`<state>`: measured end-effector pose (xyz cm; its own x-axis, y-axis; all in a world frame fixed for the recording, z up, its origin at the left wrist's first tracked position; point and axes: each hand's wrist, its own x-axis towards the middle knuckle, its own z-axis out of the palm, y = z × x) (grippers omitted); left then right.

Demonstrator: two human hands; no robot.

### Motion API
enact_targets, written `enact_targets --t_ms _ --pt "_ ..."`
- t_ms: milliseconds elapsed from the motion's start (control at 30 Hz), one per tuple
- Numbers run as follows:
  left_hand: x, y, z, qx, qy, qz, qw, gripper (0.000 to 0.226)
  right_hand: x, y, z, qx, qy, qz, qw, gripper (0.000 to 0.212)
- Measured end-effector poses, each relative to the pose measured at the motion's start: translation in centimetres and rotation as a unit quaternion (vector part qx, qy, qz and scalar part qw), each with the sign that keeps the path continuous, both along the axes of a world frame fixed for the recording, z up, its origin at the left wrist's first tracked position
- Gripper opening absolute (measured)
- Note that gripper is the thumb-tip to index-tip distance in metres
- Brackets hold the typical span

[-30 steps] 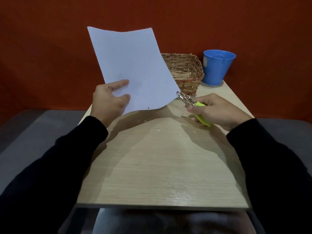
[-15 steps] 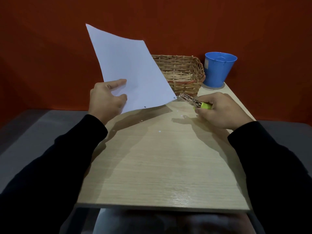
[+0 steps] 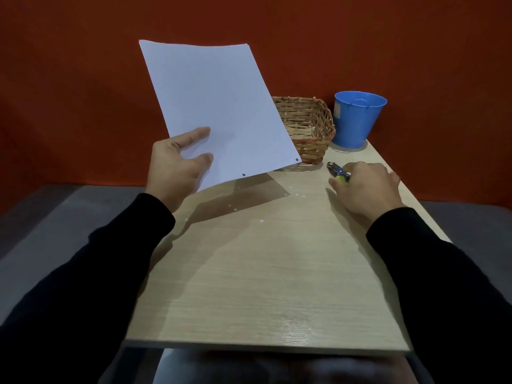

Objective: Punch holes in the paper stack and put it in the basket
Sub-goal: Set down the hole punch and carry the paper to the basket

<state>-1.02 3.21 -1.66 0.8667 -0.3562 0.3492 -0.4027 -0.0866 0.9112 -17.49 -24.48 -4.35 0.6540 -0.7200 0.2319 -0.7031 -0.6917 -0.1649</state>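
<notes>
My left hand [image 3: 177, 167] holds a white paper stack [image 3: 219, 109] tilted up above the table, gripping its lower left corner. Two punched holes show along the stack's bottom edge. A woven basket [image 3: 307, 128] stands at the back of the table, partly hidden behind the paper. My right hand [image 3: 365, 187] rests low on the table at the right, covering a hole punch [image 3: 336, 171] with a metal head and yellow-green handle; only its front end shows.
A blue plastic bucket [image 3: 357, 117] stands at the back right corner beside the basket. Small white paper dots [image 3: 297, 194] lie scattered on the wooden table [image 3: 263, 273]. An orange-red wall rises right behind the table.
My right hand has moved the punch away from the paper's corner and lowered it to the table on the right. A second hole now shows at the stack's lower right corner.
</notes>
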Motion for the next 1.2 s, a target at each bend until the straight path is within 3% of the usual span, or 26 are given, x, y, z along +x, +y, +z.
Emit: enact_targets --t_ms 67,133,167,233,267,333,433,533,600,767,833,1000,1200 --pt "0.0 -0.3 0.0 -0.012 0.01 -0.007 1.0 0.048 0.2 0.6 0.8 -0.022 -0.119 0.043 0.992 0.049" --pt "0.0 -0.7 0.2 -0.036 0.012 -0.003 0.999 0.047 0.3 1.9 2.2 0.087 -0.262 0.102 0.956 0.05" --pt "0.1 -1.1 0.5 -0.056 0.017 -0.001 0.998 0.046 0.6 2.9 3.1 0.222 -0.321 0.122 0.912 0.048" --pt "0.0 -2.3 1.1 -0.099 0.028 0.002 0.995 0.046 1.7 5.0 4.0 0.524 -0.365 0.136 0.757 0.05" --pt "-0.2 -3.2 1.4 -0.119 0.03 0.005 0.992 0.046 2.3 5.6 4.3 0.613 -0.365 0.143 0.686 0.051" --pt "-0.6 -5.4 2.2 -0.142 0.025 0.002 0.99 0.047 4.0 6.2 4.9 0.667 -0.388 0.165 0.614 0.035" --pt "-0.4 -8.2 3.5 -0.124 -0.011 -0.029 0.992 0.049 6.8 6.3 7.1 0.631 -0.492 0.191 0.57 0.013" --pt "0.7 -10.3 4.7 -0.062 -0.072 -0.058 0.994 0.053 8.9 4.3 9.4 0.56 -0.557 0.141 0.598 0.019" --pt "2.0 -11.0 5.7 -0.052 -0.078 -0.077 0.993 0.057 10.0 1.8 10.4 0.51 -0.561 0.129 0.64 0.023" --pt "8.4 -11.6 8.6 -0.184 0.003 -0.005 0.983 0.056 11.0 -5.4 11.6 0.417 -0.519 0.171 0.726 0.025" --pt "10.9 -11.7 9.2 -0.186 0.016 0.048 0.981 0.06 11.4 -7.5 11.7 0.403 -0.496 0.181 0.747 0.03" --pt "15.3 -12.7 8.1 -0.022 0.002 0.055 0.998 0.084 13.8 -10.3 10.9 0.397 -0.433 0.188 0.787 0.035" --pt "17.3 -13.3 5.7 0.177 -0.007 -0.007 0.984 0.023 15.2 -10.1 9.3 0.347 -0.337 0.176 0.857 0.037"
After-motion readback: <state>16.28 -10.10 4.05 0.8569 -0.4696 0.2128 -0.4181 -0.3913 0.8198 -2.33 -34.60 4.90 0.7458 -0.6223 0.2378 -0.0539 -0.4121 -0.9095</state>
